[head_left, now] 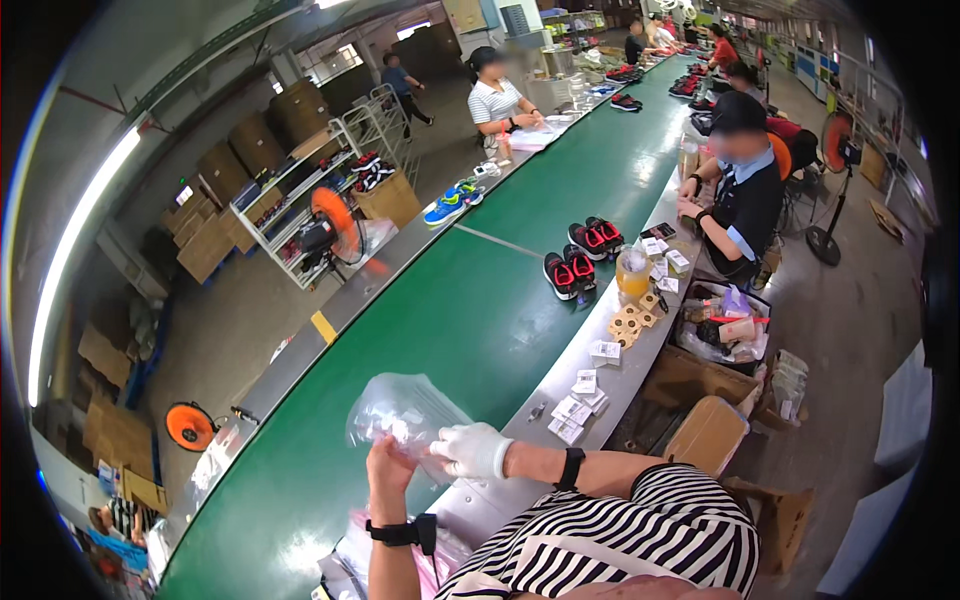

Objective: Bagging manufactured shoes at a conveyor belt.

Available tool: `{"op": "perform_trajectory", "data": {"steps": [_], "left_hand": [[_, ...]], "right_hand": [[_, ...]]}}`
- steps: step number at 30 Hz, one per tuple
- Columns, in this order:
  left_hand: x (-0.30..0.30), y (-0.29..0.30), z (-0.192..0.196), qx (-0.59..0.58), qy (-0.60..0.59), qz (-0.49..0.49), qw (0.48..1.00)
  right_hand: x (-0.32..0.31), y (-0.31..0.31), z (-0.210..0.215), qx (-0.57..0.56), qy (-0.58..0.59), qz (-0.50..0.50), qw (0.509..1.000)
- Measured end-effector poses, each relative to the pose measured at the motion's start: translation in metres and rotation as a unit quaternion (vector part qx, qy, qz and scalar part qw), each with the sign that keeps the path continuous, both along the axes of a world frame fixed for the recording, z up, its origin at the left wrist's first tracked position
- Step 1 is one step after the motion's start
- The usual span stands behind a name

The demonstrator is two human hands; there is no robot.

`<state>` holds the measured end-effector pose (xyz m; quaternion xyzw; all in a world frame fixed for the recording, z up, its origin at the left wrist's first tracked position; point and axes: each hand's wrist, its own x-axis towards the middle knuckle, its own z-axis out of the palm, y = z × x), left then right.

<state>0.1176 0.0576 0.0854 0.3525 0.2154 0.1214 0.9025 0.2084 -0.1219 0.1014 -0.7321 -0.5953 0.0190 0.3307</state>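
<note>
A clear plastic bag [402,405] spreads out above the green conveyor belt [335,475], close in front of me. My left hand [388,468], bare, is closed on the bag's near edge. Wearing a white glove, my right hand [472,450] grips the bag just to the right, its fingers curled on the plastic. Both wrists carry black bands. Whether anything lies inside the bag, I cannot tell. Black and red sneakers [569,273] rest farther up the belt, beyond my hands.
Along the right ledge lie small white label stacks [572,411], brown round tags [628,325] and a jar of yellowish liquid [633,272]. Blue sneakers [446,208] stand on the left ledge. Co-workers sit on both sides. Pinkish plastic bags [452,550] lie beside my left forearm.
</note>
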Motion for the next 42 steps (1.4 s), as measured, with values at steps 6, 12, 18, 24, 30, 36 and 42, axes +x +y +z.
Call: {"op": "perform_trajectory", "data": {"steps": [6, 12, 18, 24, 30, 36, 42], "left_hand": [[0.008, -0.013, -0.023, -0.051, 0.069, 0.209, 0.974], [0.016, -0.021, -0.042, 0.041, 0.069, 0.218, 0.973], [0.024, -0.048, -0.025, 0.172, 0.080, 0.211, 0.959], [0.003, -0.043, 0.015, 0.192, 0.009, 0.244, 0.951], [0.004, -0.026, -0.018, 0.363, 0.036, 0.255, 0.895], [0.023, -0.103, 0.016, 0.405, -0.027, 0.102, 0.908], [-0.007, -0.151, 0.034, 0.626, -0.071, -0.125, 0.766]], "right_hand": [[0.003, 0.000, 0.008, 0.041, 0.140, 0.004, 0.989], [0.028, 0.012, -0.012, 0.015, 0.323, -0.093, 0.942], [0.023, 0.012, -0.037, 0.018, 0.433, -0.015, 0.901], [0.061, -0.030, -0.057, -0.087, 0.420, -0.159, 0.889], [0.028, -0.051, -0.020, -0.015, 0.127, -0.218, 0.967], [0.024, -0.018, -0.019, 0.106, 0.117, 0.008, 0.987], [0.039, 0.014, -0.122, -0.114, 0.310, -0.001, 0.944]]}}
